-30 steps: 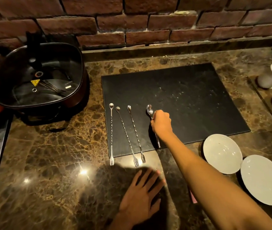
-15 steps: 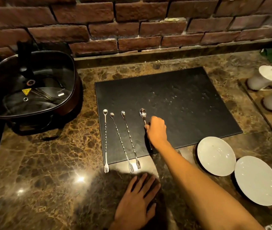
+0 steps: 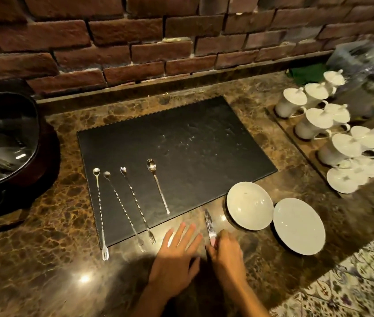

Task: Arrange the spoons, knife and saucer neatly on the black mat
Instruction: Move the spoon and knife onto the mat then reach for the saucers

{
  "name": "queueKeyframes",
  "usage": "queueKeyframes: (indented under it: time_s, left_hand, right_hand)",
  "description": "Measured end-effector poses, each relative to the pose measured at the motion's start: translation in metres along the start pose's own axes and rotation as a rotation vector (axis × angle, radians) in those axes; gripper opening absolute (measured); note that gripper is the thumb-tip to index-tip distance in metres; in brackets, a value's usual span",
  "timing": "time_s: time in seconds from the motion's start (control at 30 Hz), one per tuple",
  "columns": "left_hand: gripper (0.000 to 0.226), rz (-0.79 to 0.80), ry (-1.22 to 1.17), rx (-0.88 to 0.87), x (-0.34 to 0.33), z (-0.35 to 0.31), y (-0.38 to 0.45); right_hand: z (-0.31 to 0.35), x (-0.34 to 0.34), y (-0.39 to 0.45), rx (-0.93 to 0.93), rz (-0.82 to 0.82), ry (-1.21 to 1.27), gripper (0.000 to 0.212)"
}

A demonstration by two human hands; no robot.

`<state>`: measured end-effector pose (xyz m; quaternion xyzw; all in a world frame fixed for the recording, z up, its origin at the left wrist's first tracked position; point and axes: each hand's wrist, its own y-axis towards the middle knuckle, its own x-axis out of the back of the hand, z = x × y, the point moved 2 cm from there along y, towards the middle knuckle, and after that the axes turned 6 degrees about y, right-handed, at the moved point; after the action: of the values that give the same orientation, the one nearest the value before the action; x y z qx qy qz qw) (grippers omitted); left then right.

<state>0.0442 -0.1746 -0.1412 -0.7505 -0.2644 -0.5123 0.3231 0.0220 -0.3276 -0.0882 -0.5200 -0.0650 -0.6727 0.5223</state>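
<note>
A black mat (image 3: 193, 143) lies on the marble counter. Three long twisted spoons with fork ends lie side by side on its left part: one (image 3: 99, 202), a second (image 3: 122, 207), a third (image 3: 135, 202). A shorter spoon (image 3: 157, 184) lies to their right. Two white saucers (image 3: 249, 205) (image 3: 299, 226) sit on the counter off the mat's right front corner. A knife (image 3: 209, 223) with a pink handle points away from me just in front of the mat. My right hand (image 3: 226, 252) is closed on its handle. My left hand (image 3: 177, 255) rests flat on the counter, fingers spread.
A dark pan (image 3: 5, 145) with a glass lid stands at the left. Several white lidded cups (image 3: 327, 124) stand on a tray at the right. A brick wall (image 3: 135, 42) runs along the back. Patterned floor tiles (image 3: 353, 287) show beyond the counter's right front edge.
My right hand has let go of the shorter spoon on the mat and drawn back to the counter's front, where it now grips the knife handle. The view has shifted right.
</note>
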Motion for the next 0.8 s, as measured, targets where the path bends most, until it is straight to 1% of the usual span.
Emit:
queueKeyframes:
  time_s: [0.17,0.23,0.27,0.37,0.53,0.63,0.67,0.8]
  left_hand:
    - [0.071,0.045,0.005,0.013,-0.005,0.003,0.004]
    - [0.071,0.064,0.005,0.021,-0.006,0.004,0.006]
    - [0.070,0.065,0.006,0.023,-0.007,0.004,0.007]
    - [0.072,0.069,0.030,0.015,-0.009,0.004,0.008]
    - [0.068,0.023,0.090,-0.003,-0.010,0.004,0.005]
    - [0.064,-0.015,0.107,0.008,-0.006,0.002,0.005]
    - [0.063,-0.030,0.106,0.007,-0.005,0.001,0.005]
    - [0.065,-0.063,0.119,-0.008,-0.001,0.001,0.005]
  right_hand:
    - [-0.002,-0.001,0.005,-0.131,0.045,0.113,0.016]
    - [-0.005,-0.001,0.007,-0.126,0.058,0.145,0.010]
    - [-0.006,0.000,0.008,-0.100,0.052,0.168,0.008]
    - [0.005,0.010,0.018,0.022,-0.009,0.225,0.013]
    - [0.066,0.033,0.071,0.307,-0.139,0.079,0.015]
    - [0.105,0.038,0.105,0.411,-0.095,-0.004,0.009]
    - [0.115,0.037,0.114,0.429,-0.076,-0.031,0.010]
    - [0.134,0.031,0.136,0.439,-0.039,-0.117,0.014]
